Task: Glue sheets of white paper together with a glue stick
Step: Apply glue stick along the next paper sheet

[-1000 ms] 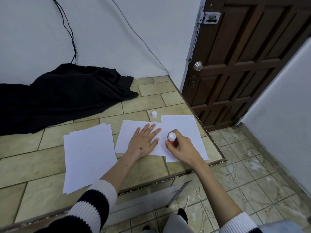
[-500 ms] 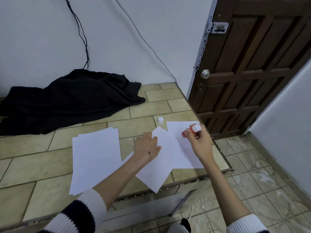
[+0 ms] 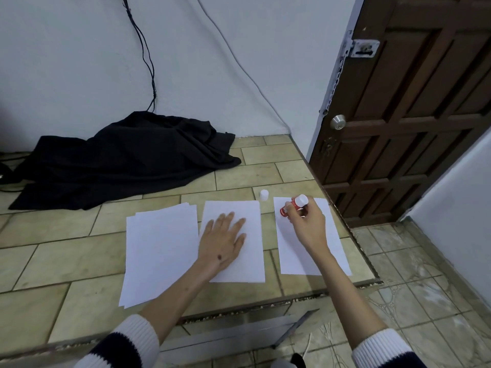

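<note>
Red glue stick point(image 3: 292, 206) pinched in right hand point(image 3: 308, 227), tilted over right sheet point(image 3: 310, 251). White cap point(image 3: 264, 195) stands just left of it on tiles. Left hand point(image 3: 223, 243) flat, fingers spread, pressing middle sheet point(image 3: 249, 235); paper stack point(image 3: 159, 251) farther left.

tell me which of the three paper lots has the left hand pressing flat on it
The middle sheet: the left hand lies flat on it. The stack to its left is untouched; the right sheet lies under the glue-stick hand.
</note>
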